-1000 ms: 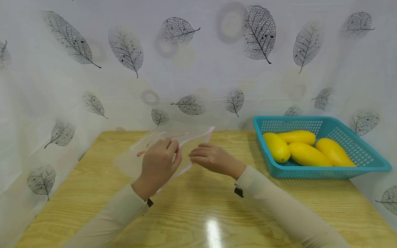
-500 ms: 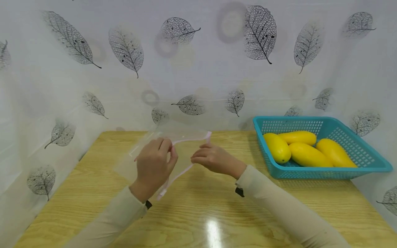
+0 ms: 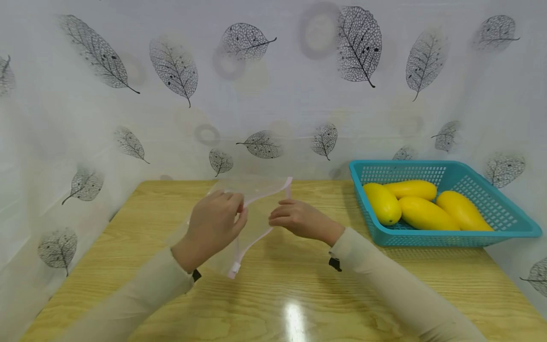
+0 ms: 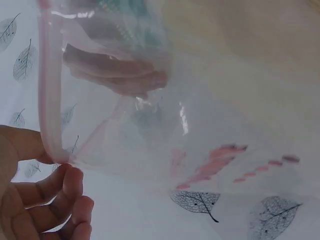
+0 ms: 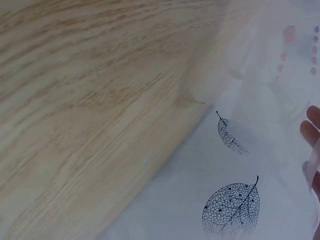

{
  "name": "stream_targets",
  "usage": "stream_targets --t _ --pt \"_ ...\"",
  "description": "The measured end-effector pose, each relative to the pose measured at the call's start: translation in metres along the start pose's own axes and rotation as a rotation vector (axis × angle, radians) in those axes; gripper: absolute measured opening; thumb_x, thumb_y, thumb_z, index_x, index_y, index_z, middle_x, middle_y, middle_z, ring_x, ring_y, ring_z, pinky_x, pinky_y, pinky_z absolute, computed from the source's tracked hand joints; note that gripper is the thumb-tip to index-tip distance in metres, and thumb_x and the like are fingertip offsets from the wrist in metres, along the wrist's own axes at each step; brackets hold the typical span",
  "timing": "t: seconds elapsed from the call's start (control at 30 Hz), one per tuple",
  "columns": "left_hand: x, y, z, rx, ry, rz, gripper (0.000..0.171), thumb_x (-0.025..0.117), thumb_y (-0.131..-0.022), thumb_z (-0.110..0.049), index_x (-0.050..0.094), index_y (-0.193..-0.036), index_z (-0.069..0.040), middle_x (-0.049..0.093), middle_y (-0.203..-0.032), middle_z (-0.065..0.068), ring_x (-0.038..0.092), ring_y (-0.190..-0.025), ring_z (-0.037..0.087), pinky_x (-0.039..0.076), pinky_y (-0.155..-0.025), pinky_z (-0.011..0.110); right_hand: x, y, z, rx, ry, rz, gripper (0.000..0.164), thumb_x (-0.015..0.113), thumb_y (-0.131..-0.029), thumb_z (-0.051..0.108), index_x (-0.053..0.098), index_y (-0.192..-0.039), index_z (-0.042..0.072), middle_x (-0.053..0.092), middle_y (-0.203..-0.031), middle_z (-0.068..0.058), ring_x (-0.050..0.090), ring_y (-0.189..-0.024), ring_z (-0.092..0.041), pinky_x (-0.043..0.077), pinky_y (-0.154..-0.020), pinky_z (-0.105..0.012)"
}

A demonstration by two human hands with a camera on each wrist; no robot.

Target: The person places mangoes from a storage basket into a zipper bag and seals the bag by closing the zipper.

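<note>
A clear plastic zip bag (image 3: 259,213) with a pink rim is held up over the table, its mouth spread and facing right. My left hand (image 3: 215,223) pinches the far rim between thumb and index finger; the left wrist view shows this grip on the pink strip (image 4: 50,90). Opposite it, my right hand (image 3: 303,219) holds the near rim at its fingertips, pulling that side outward. A small white slider (image 3: 236,268) sits at the rim's lower corner. Red printed marks (image 4: 215,162) show on the film. Through the bag, the right hand's fingers appear in the left wrist view.
A teal plastic basket (image 3: 431,239) stands at the right of the wooden table (image 3: 256,308), holding several smooth yellow oblong fruits or vegetables (image 3: 427,213). A pale curtain (image 3: 273,104) printed with dark leaves hangs behind the table and along its sides.
The left hand dipped left, then came back up slightly. The right hand has shifted a little right. The bag's slider corner has swung into view and moved right.
</note>
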State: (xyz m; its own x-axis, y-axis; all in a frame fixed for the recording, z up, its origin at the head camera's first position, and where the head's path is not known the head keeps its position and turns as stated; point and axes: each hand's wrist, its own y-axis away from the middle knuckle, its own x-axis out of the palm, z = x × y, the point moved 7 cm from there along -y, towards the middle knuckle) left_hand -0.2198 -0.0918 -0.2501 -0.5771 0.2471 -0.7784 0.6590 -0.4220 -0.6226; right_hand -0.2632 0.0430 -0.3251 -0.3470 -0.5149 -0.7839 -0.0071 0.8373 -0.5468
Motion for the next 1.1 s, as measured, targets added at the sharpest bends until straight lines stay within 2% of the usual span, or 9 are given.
stream_targets --t 0.13,0.23,0.37,0.53,0.6,0.7,0.83,0.97,1.1 --pt "0.003 -0.008 -0.007 0.126 -0.054 0.043 0.011 0.065 -0.075 -0.006 0.057 -0.081 -0.010 0.054 -0.057 -0.002 0.046 -0.051 0.014 0.037 -0.044 0.024 -0.001 0.003 0.000 -0.008 -0.009 -0.012 0.020 0.075 -0.073 0.001 0.072 -0.091 0.010 0.072 -0.093 -0.001 0.068 -0.090 -0.013 0.052 -0.093 -0.033" --pt "0.008 -0.013 -0.011 0.244 -0.087 0.069 0.022 0.063 -0.071 0.000 0.063 -0.089 -0.012 0.057 -0.059 -0.002 0.049 -0.051 0.014 0.036 -0.043 0.022 -0.002 0.003 0.000 -0.015 -0.005 -0.019 0.021 0.076 -0.072 0.002 0.072 -0.091 0.010 0.072 -0.093 -0.001 0.068 -0.090 -0.013 0.052 -0.093 -0.033" --pt "0.014 -0.017 -0.012 0.349 -0.056 0.151 0.016 0.065 -0.070 0.001 0.065 -0.079 -0.013 0.056 -0.063 -0.002 0.050 -0.052 0.013 0.037 -0.044 0.021 -0.001 0.005 0.000 -0.014 0.007 -0.018 0.022 0.076 -0.072 0.002 0.073 -0.091 0.012 0.072 -0.094 0.000 0.068 -0.090 -0.013 0.052 -0.093 -0.033" --pt "0.019 -0.018 -0.012 0.425 0.038 0.228 0.015 0.064 -0.071 -0.001 0.055 -0.065 -0.012 0.048 -0.060 -0.003 0.040 -0.051 0.009 0.033 -0.047 0.020 -0.001 0.007 -0.001 -0.010 -0.005 -0.021 0.022 0.076 -0.072 0.002 0.073 -0.091 0.012 0.072 -0.093 0.000 0.068 -0.090 -0.012 0.052 -0.093 -0.033" --pt "0.020 -0.017 -0.012 0.463 0.067 0.221 0.015 0.063 -0.070 0.000 0.056 -0.065 -0.012 0.048 -0.061 -0.004 0.041 -0.052 0.010 0.035 -0.048 0.021 -0.001 0.008 -0.001 -0.010 -0.009 -0.019 0.023 0.076 -0.072 0.002 0.073 -0.091 0.012 0.072 -0.094 0.000 0.068 -0.090 -0.013 0.052 -0.093 -0.033" --pt "0.022 -0.014 -0.013 0.523 0.099 0.199 0.015 0.062 -0.068 0.004 0.062 -0.069 -0.012 0.053 -0.068 -0.002 0.049 -0.059 0.012 0.044 -0.055 0.024 -0.001 0.008 -0.001 -0.010 -0.010 -0.014 0.023 0.076 -0.072 0.002 0.073 -0.092 0.012 0.072 -0.094 0.000 0.068 -0.091 -0.013 0.052 -0.093 -0.033" --pt "0.023 -0.011 -0.014 0.583 0.099 0.166 0.015 0.066 -0.071 0.003 0.065 -0.073 -0.012 0.059 -0.085 0.001 0.060 -0.079 0.016 0.053 -0.074 0.029 -0.001 0.012 -0.001 -0.006 -0.018 -0.010 0.023 0.076 -0.072 0.001 0.073 -0.093 0.011 0.072 -0.095 -0.001 0.068 -0.091 -0.014 0.052 -0.093 -0.034" --pt "0.020 -0.010 -0.018 0.640 0.064 0.137 0.012 0.070 -0.073 -0.002 0.065 -0.072 -0.013 0.063 -0.096 0.001 0.062 -0.097 0.019 0.052 -0.089 0.033 -0.001 0.015 -0.004 0.013 -0.055 -0.004 0.022 0.075 -0.073 0.001 0.073 -0.093 0.010 0.072 -0.095 -0.002 0.068 -0.092 -0.014 0.052 -0.094 -0.034" --pt "0.019 -0.011 -0.024 0.702 0.058 0.107 0.009 0.069 -0.074 -0.005 0.065 -0.072 -0.013 0.065 -0.094 0.000 0.061 -0.098 0.018 0.050 -0.092 0.032 0.000 0.017 -0.008 0.047 -0.121 0.007 0.021 0.072 -0.075 -0.002 0.073 -0.094 0.007 0.072 -0.097 -0.004 0.067 -0.094 -0.017 0.051 -0.095 -0.034"
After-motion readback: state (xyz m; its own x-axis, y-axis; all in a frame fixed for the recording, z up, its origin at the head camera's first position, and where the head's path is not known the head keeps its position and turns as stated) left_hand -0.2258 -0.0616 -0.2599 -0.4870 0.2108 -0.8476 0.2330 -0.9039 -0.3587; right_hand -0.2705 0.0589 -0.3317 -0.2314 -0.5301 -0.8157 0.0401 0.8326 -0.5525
